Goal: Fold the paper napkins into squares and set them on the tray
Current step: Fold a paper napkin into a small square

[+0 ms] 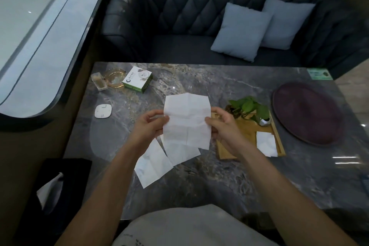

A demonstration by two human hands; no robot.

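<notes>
Left hand (pixel 149 126) and right hand (pixel 221 126) pinched opposite edges of a creased white paper napkin (pixel 186 124); light, limp, tear-prone, it was probably best held at its corners.

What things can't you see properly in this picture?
- Head view: the wooden tray is partly hidden by the right hand and the held napkin.
- The napkins on the table are partly covered by the left hand; their count is unclear.
- Print on the green box is too small to read.
- The tissue holder is too dark.
</notes>
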